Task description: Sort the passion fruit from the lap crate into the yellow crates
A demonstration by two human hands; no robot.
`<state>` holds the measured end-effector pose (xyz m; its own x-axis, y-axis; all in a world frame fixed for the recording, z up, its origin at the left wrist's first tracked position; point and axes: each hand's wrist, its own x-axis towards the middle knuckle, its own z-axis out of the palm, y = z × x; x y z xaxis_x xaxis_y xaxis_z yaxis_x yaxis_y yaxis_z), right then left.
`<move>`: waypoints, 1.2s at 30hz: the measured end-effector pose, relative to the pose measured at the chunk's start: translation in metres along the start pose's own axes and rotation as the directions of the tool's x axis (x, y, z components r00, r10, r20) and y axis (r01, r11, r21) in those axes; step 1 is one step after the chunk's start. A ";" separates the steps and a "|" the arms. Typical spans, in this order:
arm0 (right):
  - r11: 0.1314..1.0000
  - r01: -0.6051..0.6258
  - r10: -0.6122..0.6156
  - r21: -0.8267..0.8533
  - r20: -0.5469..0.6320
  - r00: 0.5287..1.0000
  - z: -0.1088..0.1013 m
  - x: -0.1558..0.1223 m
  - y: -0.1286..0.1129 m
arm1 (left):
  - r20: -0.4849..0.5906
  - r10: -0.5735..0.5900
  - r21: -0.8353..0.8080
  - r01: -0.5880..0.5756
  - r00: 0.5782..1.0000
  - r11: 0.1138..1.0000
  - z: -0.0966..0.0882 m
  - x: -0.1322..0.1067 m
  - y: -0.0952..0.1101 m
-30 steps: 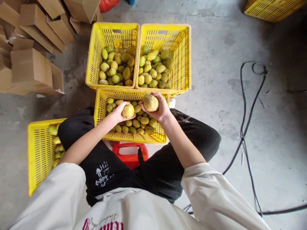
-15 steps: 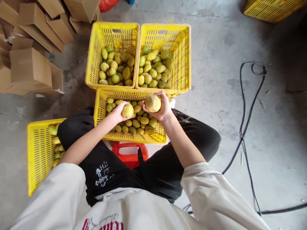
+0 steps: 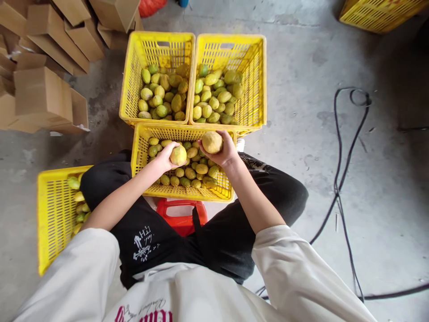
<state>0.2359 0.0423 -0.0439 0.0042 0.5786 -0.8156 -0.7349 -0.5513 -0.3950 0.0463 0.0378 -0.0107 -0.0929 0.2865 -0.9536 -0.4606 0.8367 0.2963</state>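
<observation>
My left hand is closed around a yellow lemon, with the thumb along its top. Slightly higher and to the right, my right hand grips a larger-looking, pale yellow lemon, its fingers partly hidden beneath the fruit. Both hands are above a yellow plastic crate between my knees. Inside that crate lie several yellow and greenish lemons. The two held fruits are apart from each other.
Beyond stand two yellow crates, a left one and a right one, both holding fruit. Another crate sits by my left leg. A red stool is between my legs. Cardboard boxes are at far left; a black cable lies at right.
The lemon in my right hand has been turned, showing a cleaner side in place of brown blotches. My right hand has dropped slightly; the left has barely moved.
</observation>
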 end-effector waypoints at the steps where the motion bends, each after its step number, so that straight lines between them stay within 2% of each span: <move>1: 1.000 -0.007 0.007 -0.016 -0.015 1.000 -0.001 0.001 0.000 | -0.003 -0.002 -0.003 0.002 1.000 1.000 0.000 0.001 0.000; 9: 0.989 0.117 -0.113 -0.084 0.050 0.992 0.002 0.003 0.008 | 0.009 -0.014 -0.022 0.014 1.000 1.000 -0.002 0.009 -0.002; 12: 0.970 0.197 -0.180 -0.143 0.125 0.976 0.004 0.004 0.009 | -0.020 -0.003 -0.018 0.002 1.000 1.000 0.000 0.006 -0.005; 16: 0.954 0.219 -0.175 -0.206 0.210 0.962 0.002 0.006 0.008 | -0.050 0.003 -0.008 -0.003 0.999 1.000 0.003 0.000 -0.005; 23: 0.975 0.173 -0.146 -0.143 0.184 0.972 0.000 0.010 0.005 | -0.028 0.022 0.020 -0.021 0.999 1.000 0.004 -0.004 -0.002; 32: 0.972 0.211 -0.187 -0.100 0.209 0.960 -0.007 0.021 0.009 | -0.015 -0.015 -0.036 0.015 1.000 0.999 0.002 -0.002 0.000; 36: 0.964 0.245 -0.218 -0.105 0.218 0.951 -0.016 0.029 0.007 | 0.035 0.020 -0.018 -0.020 0.999 1.000 0.003 -0.001 -0.001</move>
<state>0.2417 0.0458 -0.0765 0.0164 0.8016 -0.5977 -0.6364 -0.4527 -0.6246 0.0492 0.0383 -0.0101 -0.0716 0.3195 -0.9449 -0.4748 0.8222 0.3140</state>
